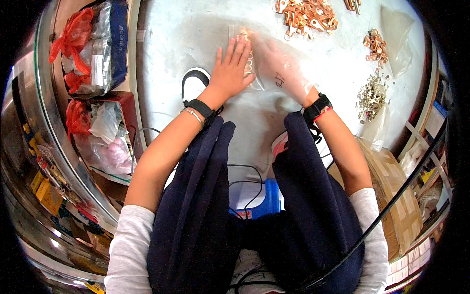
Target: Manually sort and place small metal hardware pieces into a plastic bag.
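My left hand (pixel 230 71) lies flat, fingers apart, over a small clear plastic bag (pixel 258 84) on the grey floor. A row of copper-coloured ring pieces (pixel 250 63) shows beside its fingertips. My right hand (pixel 284 68) is inside a larger clear plastic bag (pixel 299 51) with dark handwriting on it. The cloudy film blurs its fingers, so their grip is unclear. Copper-coloured metal (pixel 244 33) shows near those fingers. A pile of copper cable lugs (pixel 311 18) lies beyond my right hand.
Smaller copper lugs (pixel 376 47) and silver lugs (pixel 372 98) lie in heaps at the right, near an empty clear bag (pixel 397 41). Boxes of bagged goods (pixel 120 49) stand at left. A cardboard box (pixel 394 196) is at right. A blue stool (pixel 269 198) shows between my legs.
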Demonstrator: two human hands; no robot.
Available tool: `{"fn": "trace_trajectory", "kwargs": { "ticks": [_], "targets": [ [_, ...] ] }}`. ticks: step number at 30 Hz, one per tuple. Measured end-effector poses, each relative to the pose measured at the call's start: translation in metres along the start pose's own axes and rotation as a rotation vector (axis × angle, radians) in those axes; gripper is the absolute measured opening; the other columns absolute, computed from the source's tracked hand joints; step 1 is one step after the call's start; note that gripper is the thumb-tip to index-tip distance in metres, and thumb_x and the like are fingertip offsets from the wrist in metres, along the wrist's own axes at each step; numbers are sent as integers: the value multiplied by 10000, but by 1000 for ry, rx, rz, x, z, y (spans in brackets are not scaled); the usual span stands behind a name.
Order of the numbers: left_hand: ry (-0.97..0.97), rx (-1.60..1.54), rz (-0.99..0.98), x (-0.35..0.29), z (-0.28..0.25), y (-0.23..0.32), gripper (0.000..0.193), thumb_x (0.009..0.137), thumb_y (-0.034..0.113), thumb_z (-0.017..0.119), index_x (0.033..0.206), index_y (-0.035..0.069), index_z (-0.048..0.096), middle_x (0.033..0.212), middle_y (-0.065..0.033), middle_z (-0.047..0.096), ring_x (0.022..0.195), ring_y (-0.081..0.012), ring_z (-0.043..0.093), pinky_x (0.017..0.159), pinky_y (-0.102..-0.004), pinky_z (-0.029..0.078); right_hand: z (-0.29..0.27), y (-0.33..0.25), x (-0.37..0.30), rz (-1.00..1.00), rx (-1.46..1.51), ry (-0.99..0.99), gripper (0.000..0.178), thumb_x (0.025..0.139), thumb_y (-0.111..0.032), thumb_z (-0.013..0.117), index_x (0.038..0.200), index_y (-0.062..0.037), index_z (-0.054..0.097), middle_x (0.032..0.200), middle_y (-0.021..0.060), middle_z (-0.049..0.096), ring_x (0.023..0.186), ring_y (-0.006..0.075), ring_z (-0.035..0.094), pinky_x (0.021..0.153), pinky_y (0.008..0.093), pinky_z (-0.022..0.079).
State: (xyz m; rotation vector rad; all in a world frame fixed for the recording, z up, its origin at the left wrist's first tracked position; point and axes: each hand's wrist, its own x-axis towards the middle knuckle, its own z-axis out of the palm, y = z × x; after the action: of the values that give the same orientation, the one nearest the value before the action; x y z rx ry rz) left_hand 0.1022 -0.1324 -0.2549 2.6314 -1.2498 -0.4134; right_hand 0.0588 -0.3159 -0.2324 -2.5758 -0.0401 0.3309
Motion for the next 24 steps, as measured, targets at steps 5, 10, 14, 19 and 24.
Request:
{"fn": "trace_trajectory", "kwargs": {
  "ticks": [5, 10, 14, 19, 24],
  "targets": [
    [-11, 8, -1, -1, 1, -1, 921, 834, 496, 585, 1504, 59, 128, 1560, -174, 108, 1435, -374, 112, 1090, -596, 219, 0, 12, -4, -104, -31, 77, 658, 803, -89, 582, 1415, -100, 339, 1111, 184, 541, 962, 335, 605, 753, 397, 534],
    [4, -4, 2, -1, 1, 0, 920, 832, 495, 589, 1502, 58, 136, 1558, -172, 115, 1432, -377, 122, 1090, -597, 221, 12, 10, 0, -92, -117, 133, 651, 795, -87, 587, 1405, -92, 359, 1084, 170, 544, 933, 309, 610, 748, 366, 533],
    [-5, 4, 2, -1, 1, 0, 916, 831, 490, 594, 1500, 54, 145, 1555, -176, 122, 1430, -380, 127, 1087, -599, 228, 13, 12, -1, -105, -94, 167, 663, 791, -94, 591, 1409, -86, 354, 1072, 157, 544, 933, 304, 611, 760, 368, 530],
    [15, -9, 10, 0, 1, 0, 908, 829, 483, 596, 1495, 46, 161, 1546, -191, 144, 1427, -386, 134, 1085, -598, 230, 22, 17, 6, -151, -139, 167, 698, 780, -102, 598, 1424, -76, 328, 1080, 154, 539, 941, 310, 606, 784, 375, 518],
    [23, -1, 14, 1, 1, 1, 906, 823, 472, 601, 1493, 42, 167, 1538, -200, 165, 1424, -388, 143, 1078, -598, 241, 23, 8, 7, -60, -169, 168, 704, 792, -124, 591, 1436, -92, 308, 1084, 157, 535, 928, 317, 608, 764, 385, 520]
  ]
}}
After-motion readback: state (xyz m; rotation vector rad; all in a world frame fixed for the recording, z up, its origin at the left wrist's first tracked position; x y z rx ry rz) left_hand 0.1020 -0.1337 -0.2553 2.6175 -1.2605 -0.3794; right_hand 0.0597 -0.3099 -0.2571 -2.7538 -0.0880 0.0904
